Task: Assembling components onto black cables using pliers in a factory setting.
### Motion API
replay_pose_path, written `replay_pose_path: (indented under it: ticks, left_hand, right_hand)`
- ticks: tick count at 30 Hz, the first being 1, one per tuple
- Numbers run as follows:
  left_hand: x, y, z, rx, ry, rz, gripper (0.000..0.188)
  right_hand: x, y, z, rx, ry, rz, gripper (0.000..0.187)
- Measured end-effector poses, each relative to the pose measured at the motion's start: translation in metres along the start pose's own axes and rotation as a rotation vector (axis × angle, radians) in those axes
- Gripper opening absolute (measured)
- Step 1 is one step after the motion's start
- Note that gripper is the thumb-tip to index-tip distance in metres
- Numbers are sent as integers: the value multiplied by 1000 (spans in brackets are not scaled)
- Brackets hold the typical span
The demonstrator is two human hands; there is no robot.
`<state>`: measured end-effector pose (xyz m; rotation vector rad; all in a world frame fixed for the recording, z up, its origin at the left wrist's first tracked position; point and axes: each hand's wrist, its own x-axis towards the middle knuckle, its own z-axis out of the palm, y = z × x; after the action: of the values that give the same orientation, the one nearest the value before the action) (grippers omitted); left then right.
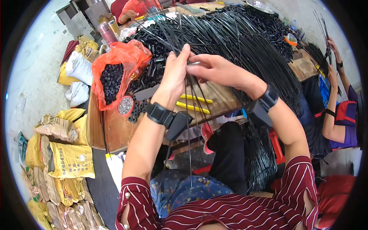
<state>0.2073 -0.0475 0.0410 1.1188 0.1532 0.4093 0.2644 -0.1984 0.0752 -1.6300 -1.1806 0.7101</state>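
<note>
Rods (pixel 175 43), thin and black, pass through the left hand (pixel 176 73), whose fingers close around them; ends fan out on the far side and trail near the lap. The right hand (pixel 216 69) meets it, fingers curled; whether it pinches anything, I can't tell. This bunch looks gathered but unfinished, its ends loose. Yellow-handled pliers (pixel 193 109) lie just beneath on the wooden table (pixel 109 132). To the right, a great rod heap (pixel 253 50) suggests plenty is left; to the left, black pieces (pixel 111 78) fill a red bag (pixel 132 53). Far right, a co-worker's hand (pixel 334 51) holds similar rods.
</note>
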Motion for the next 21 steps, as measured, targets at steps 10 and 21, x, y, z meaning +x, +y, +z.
replay_pose_path:
  ticks: [10,21]
  left_hand:
    - [-6,-10,9,77,20,5,39]
    - [-7,5,-12,336,-125,-50,62]
  right_hand:
    - [-5,6,26,204,-49,56,55]
    - [-7,11,7,268,180,205,31]
